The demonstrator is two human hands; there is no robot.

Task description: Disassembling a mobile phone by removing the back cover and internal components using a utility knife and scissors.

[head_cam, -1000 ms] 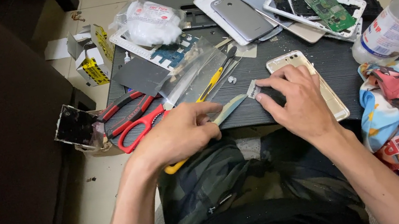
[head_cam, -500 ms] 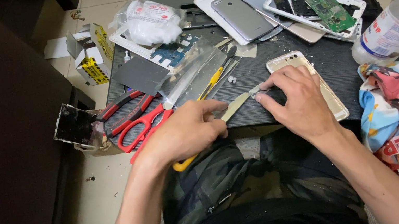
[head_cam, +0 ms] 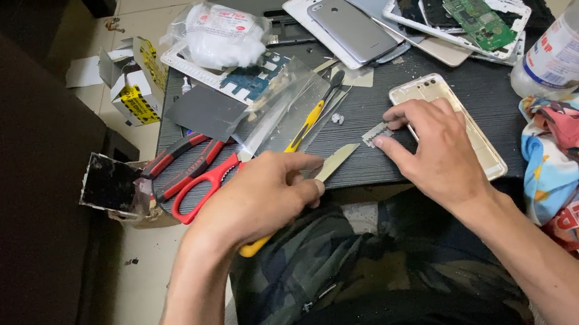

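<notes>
My left hand [head_cam: 258, 199] grips a yellow-handled knife [head_cam: 332, 164] whose pale blade points right over the dark table [head_cam: 390, 170]. The blade tip lies just left of a small grey metal piece [head_cam: 375, 133]. My right hand [head_cam: 434, 146] rests on a gold phone shell [head_cam: 425, 89], and its fingertips pinch or press that small piece against the table near the shell's lower left corner.
Red scissors [head_cam: 196, 189] and red-handled pliers [head_cam: 174, 160] lie at the table's left edge. Yellow tweezers [head_cam: 313, 114], phone backs [head_cam: 352, 19], a frame with a green board [head_cam: 469, 9], a plastic bottle [head_cam: 577, 39] and a colourful cloth [head_cam: 577, 142] surround the hands.
My left hand slid a little right and nearer the front edge with the knife, so the blade tip sits closer to the small metal piece. My right hand stayed on the gold shell.
</notes>
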